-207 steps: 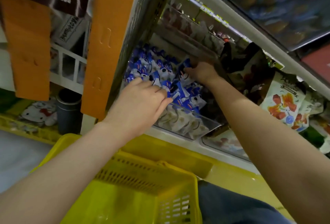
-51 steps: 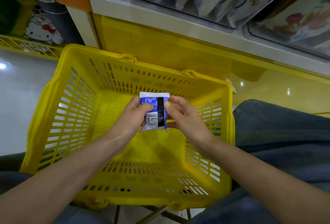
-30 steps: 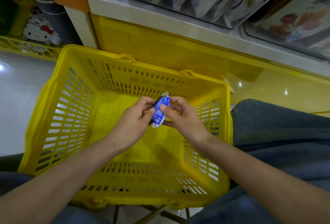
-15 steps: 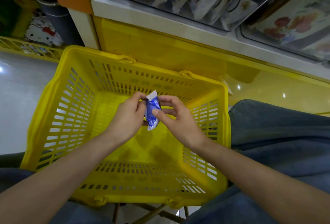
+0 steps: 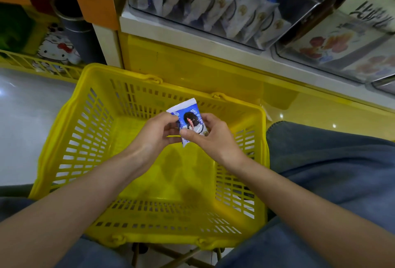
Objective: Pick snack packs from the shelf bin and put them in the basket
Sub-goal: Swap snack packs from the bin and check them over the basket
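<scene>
Over the middle of the yellow basket (image 5: 64,130), you hold one snack pack (image 5: 190,119) between both hands, raised above the basket's floor and not touching it. Your left grip (image 5: 157,134) is closed on the pack's left edge, with the fingers curled round it. Your right grip (image 5: 210,137) pinches the pack's lower right part: the thumb lies across the front near the bottom corner and the fingers wrap round the right edge. The pack is blue and white, with a dark round picture on the face turned up to you. Its crimped white top edge tilts toward the basket's far wall.

The basket sits low in front of you, with its right wall just beside your right leg in blue jeans (image 5: 331,160). Its far rim is near the yellow shelf base (image 5: 192,64). Above that base, beyond the far rim, the clear shelf bin (image 5: 303,6) holds a row of white and blue packs (image 5: 222,4) standing on edge. Just right of it, a second clear bin (image 5: 333,43) holds larger bags with red and orange print. Off the basket's far left corner, a yellow wire rack (image 5: 32,64) stands on the pale floor (image 5: 23,122). Behind the rack's rail is a white cartoon-cat item (image 5: 56,50) with a red bow, and beside that a dark cylinder (image 5: 74,30).
</scene>
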`<state>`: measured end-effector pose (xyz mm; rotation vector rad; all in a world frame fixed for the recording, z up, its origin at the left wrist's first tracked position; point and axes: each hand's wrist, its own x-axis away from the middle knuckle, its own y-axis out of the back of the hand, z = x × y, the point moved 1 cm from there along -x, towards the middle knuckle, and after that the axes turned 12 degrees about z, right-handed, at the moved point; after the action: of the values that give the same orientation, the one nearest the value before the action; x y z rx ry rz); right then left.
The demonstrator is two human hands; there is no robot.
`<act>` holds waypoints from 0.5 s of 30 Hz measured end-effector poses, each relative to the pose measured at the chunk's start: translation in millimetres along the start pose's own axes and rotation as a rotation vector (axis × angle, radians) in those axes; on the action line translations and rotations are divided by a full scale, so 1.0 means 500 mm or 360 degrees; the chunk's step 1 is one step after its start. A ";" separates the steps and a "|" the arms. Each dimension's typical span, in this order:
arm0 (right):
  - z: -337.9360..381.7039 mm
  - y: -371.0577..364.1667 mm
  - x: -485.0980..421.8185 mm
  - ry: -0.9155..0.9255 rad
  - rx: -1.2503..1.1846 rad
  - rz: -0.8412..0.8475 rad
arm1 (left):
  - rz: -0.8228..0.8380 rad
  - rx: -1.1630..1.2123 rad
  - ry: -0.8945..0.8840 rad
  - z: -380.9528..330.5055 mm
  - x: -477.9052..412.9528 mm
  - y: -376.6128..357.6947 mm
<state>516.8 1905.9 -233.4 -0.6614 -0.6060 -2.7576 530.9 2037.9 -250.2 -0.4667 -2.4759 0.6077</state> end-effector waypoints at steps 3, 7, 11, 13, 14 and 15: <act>0.010 -0.001 0.010 0.0133 0.0154 -0.0050 | 0.0065 -0.0012 -0.0087 -0.003 0.009 -0.010; 0.019 0.003 0.020 0.0162 -0.0249 0.0020 | -0.0095 0.0114 -0.0186 -0.011 0.015 -0.002; 0.037 0.024 0.027 0.0184 -0.0485 -0.0087 | -0.0139 0.0363 -0.0239 -0.023 0.020 -0.004; 0.048 0.030 0.032 0.0238 -0.0412 -0.0137 | -0.0156 0.0372 -0.0272 -0.024 0.025 -0.009; 0.053 0.033 0.034 0.0276 -0.0327 -0.0155 | -0.0166 0.0329 -0.0302 -0.025 0.027 -0.011; 0.059 0.035 0.038 0.0308 -0.0216 -0.0158 | -0.0181 0.0247 -0.0348 -0.027 0.029 -0.014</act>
<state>517.1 1901.0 -194.8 -0.3937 -0.4237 -2.9295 525.8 2042.9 -230.4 -0.2069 -2.6120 0.8354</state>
